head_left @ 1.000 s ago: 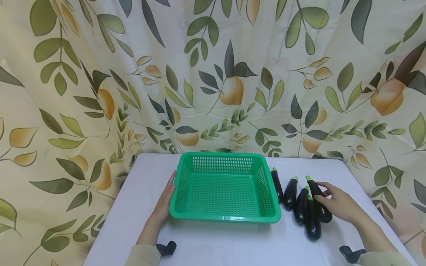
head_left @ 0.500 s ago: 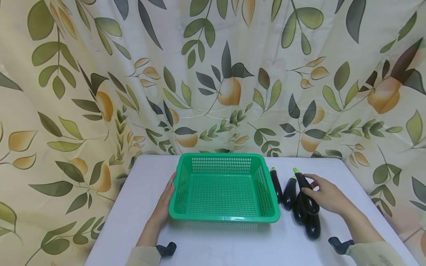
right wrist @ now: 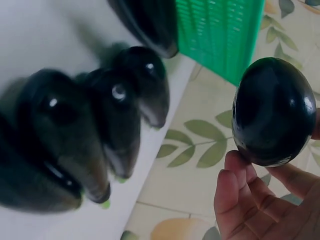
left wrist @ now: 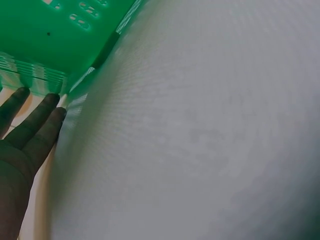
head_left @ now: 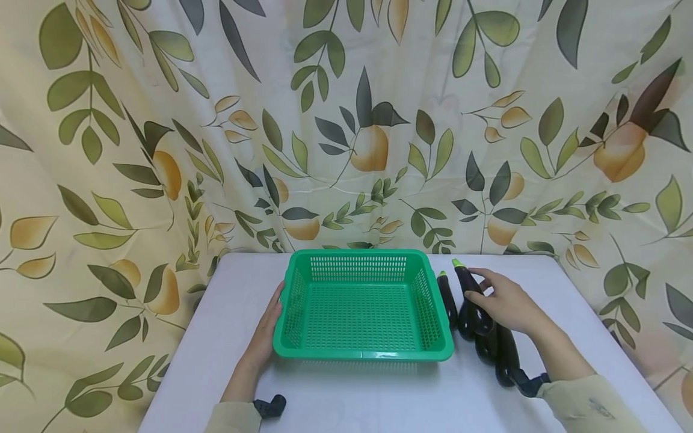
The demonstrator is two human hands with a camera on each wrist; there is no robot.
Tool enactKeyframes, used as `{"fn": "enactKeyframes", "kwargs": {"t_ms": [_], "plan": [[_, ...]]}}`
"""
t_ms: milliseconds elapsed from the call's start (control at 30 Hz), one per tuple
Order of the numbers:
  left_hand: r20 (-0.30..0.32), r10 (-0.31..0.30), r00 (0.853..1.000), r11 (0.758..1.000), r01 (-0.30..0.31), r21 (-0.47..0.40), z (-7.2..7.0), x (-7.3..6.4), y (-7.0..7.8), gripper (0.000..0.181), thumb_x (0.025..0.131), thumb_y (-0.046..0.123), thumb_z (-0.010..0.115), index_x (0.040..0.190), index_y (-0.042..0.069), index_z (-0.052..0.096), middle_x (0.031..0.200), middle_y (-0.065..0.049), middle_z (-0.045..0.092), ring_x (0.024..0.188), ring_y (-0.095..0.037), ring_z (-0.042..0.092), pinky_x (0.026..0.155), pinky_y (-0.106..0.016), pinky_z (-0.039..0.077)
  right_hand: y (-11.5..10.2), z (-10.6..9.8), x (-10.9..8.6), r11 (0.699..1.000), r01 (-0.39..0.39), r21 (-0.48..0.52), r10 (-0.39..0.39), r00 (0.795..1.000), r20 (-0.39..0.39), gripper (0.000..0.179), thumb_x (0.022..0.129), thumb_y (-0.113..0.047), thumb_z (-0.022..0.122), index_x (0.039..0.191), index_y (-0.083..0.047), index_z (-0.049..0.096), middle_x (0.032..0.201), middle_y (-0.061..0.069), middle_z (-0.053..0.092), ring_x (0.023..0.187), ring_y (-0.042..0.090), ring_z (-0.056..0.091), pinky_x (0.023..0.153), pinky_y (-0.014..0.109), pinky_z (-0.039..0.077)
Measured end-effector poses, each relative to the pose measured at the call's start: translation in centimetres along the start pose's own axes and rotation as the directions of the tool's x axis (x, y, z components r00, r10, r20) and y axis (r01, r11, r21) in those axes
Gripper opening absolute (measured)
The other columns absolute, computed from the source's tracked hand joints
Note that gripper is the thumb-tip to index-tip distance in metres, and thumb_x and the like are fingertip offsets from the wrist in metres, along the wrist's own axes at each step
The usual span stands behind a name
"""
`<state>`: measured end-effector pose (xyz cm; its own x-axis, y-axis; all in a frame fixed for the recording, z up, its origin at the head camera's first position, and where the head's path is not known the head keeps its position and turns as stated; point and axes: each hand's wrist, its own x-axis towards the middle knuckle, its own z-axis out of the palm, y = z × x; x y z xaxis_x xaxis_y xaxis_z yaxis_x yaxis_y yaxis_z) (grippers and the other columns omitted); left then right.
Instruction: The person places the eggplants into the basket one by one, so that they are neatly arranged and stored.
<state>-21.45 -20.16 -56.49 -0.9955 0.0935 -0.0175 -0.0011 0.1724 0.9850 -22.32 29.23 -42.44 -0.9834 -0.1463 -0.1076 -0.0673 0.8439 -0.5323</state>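
Note:
My right hand [head_left: 509, 304] pinches a dark, glossy eggplant [head_left: 476, 310] between thumb and fingers, its green stem end pointing away from me. In the right wrist view the rounded end of this eggplant [right wrist: 275, 112] faces the camera, raised above the others. My left hand [head_left: 265, 334] rests with extended fingers along the left side of a green plastic basket [head_left: 363, 356]. The left wrist view shows those fingers [left wrist: 37, 120] straight, close to the basket wall. Nothing lies inside the basket.
Several more eggplants lie on the white table [head_left: 346, 403] right of the basket: a slim one [head_left: 447, 300] beside its wall, others [head_left: 506, 352] partly under the right hand and held eggplant. A leaf-and-fruit patterned curtain [head_left: 346, 150] hangs behind the table.
The right hand has lifted the rightmost eggplant and carried it left over the others, toward the basket. The left hand and basket have kept their places.

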Motion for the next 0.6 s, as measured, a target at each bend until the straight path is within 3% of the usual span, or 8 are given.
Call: {"fn": "enactKeyframes", "kwargs": {"t_ms": [133, 467, 600], "plan": [[0.011, 0.005, 1.000, 1.000, -0.005, 0.009, -0.1, 0.1, -0.2, 0.044, 0.103, 0.054, 0.019, 0.147, 0.056, 0.017, 0.157, 0.029, 0.014, 0.152, -0.013, 0.002, 0.117, -0.064, 0.001, -0.9, 0.2, 0.2, 1.000, 0.009, -0.003, -0.009, 1.000, -0.012, 0.070, 0.097, -0.047, 0.053, 0.147, -0.002, 0.034, 0.128, 0.027, 0.053, 0.099, 0.034, 0.060, 0.071, 0.047, 0.056], [0.009, 0.023, 1.000, 1.000, -0.023, -0.003, 0.0, 0.1, -0.2, 0.045, 0.103, 0.053, 0.020, 0.147, 0.055, 0.017, 0.157, 0.028, 0.015, 0.152, -0.014, 0.003, 0.116, -0.065, 0.003, -2.4, 0.7, 1.0, 1.000, 0.026, 0.013, -0.026, 0.999, -0.025, 0.069, 0.096, -0.045, 0.055, 0.146, -0.003, 0.035, 0.120, 0.024, 0.056, 0.086, 0.026, 0.060, 0.063, 0.034, 0.054], [0.020, 0.037, 0.999, 0.999, -0.038, 0.013, -0.1, 0.1, -0.2, 0.045, 0.103, 0.052, 0.019, 0.148, 0.053, 0.016, 0.158, 0.026, 0.013, 0.152, -0.016, 0.002, 0.116, -0.066, 0.002, -2.7, 0.8, 1.2, 1.000, 0.019, 0.020, -0.019, 1.000, -0.021, 0.070, 0.095, -0.049, 0.054, 0.146, -0.005, 0.036, 0.121, 0.022, 0.057, 0.093, 0.029, 0.060, 0.066, 0.036, 0.054]]}}
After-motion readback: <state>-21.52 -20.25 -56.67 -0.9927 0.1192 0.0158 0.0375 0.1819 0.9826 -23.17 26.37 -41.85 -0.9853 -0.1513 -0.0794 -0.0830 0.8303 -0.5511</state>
